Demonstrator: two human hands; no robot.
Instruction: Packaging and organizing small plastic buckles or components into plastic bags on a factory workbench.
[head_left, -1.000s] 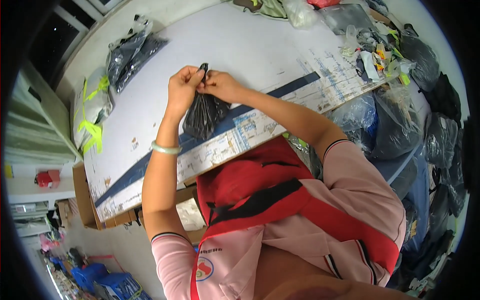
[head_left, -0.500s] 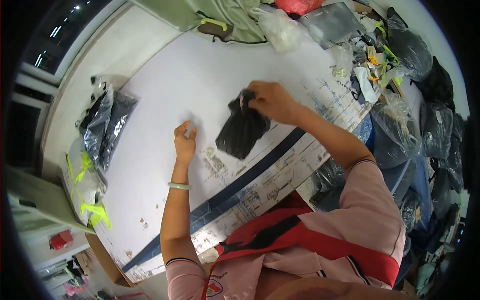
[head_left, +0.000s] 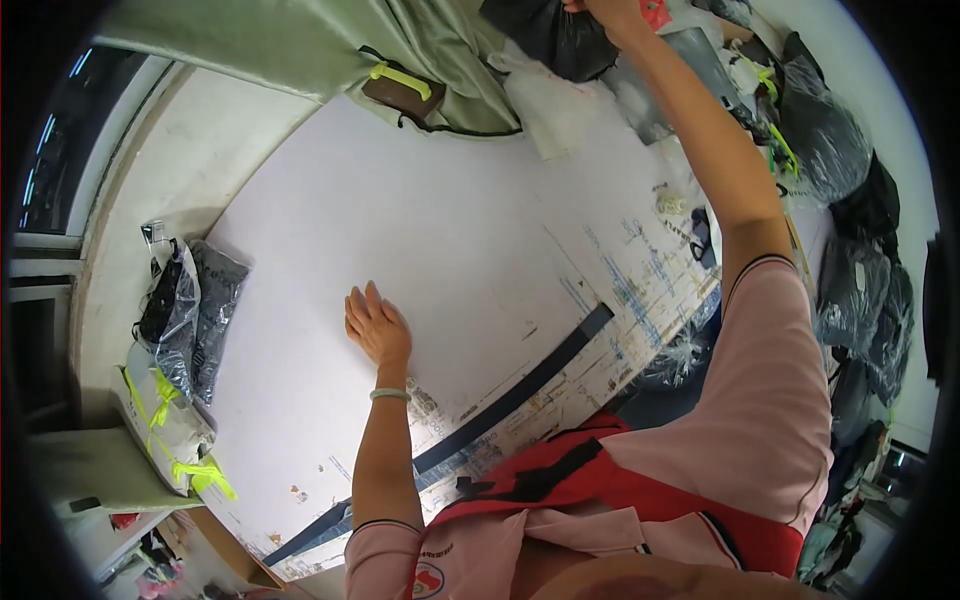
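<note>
At the far edge of the table, my right hand [head_left: 605, 14] grips a black plastic bag [head_left: 555, 38] by its top; part of the hand is cut off by the upper border. The bag's contents are hidden. My left hand [head_left: 377, 328] rests on or just over the white tabletop [head_left: 450, 230], palm down, fingers stretched out and holding nothing. A pale bangle [head_left: 390, 394] circles the left wrist. Along the near side of the table runs a dark blue strip [head_left: 520, 388].
Clear bags with dark contents [head_left: 200, 310] lie at the left edge, above a bundle with bright yellow straps [head_left: 165, 425]. A green cover [head_left: 270, 45] with a brown object [head_left: 405, 92] on it hangs at the back. Plastic bags [head_left: 825, 130] crowd the right.
My right hand has carried the black bag from mid-table to the far edge. The left hand has turned palm down and shifted slightly nearer. My view has tilted.
</note>
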